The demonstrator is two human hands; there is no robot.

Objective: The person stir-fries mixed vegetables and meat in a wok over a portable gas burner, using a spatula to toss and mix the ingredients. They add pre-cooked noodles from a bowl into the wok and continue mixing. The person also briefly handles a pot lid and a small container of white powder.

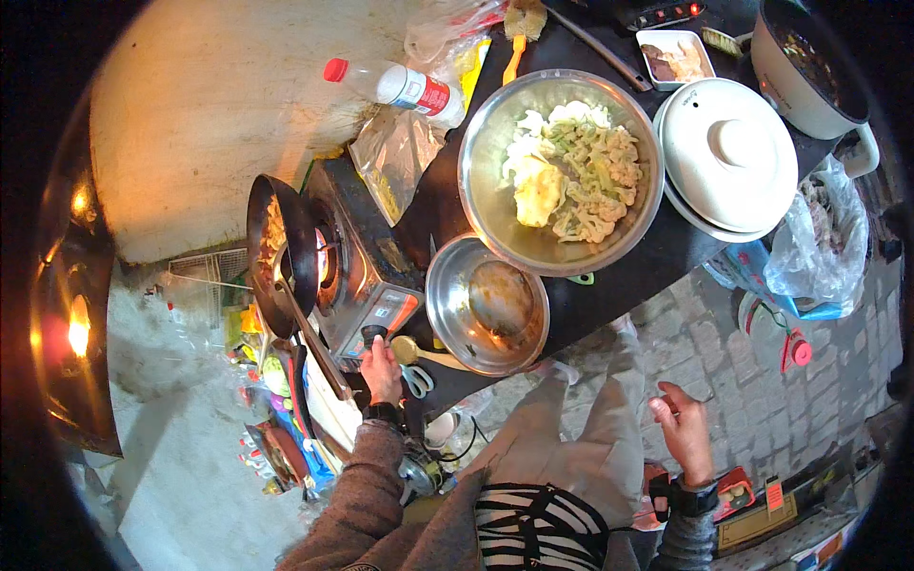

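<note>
My left hand (381, 371) has its fingertips on the black control knob (373, 334) of a gas stove (357, 235). On the lit burner (325, 264) sits a dark wok (303, 214) holding browned food (273, 228), with a ladle's bowl (283, 265) inside. A spatula-like long handle (314, 339) slants out of the wok toward me. My right hand (684, 428) hangs over the paved floor, holding nothing, fingers apart. Beside the stove are a small steel bowl (446, 307) with brownish liquid and a large steel bowl (475, 207) of cauliflower florets (589, 160).
A white lidded pot (689, 171), a dish of meat (675, 57) and an electric pot (803, 93) line the right side. Scissors (417, 382) and a wooden-handled brush (428, 356) lie near my left hand. A plastic bottle (400, 86) lies behind the stove.
</note>
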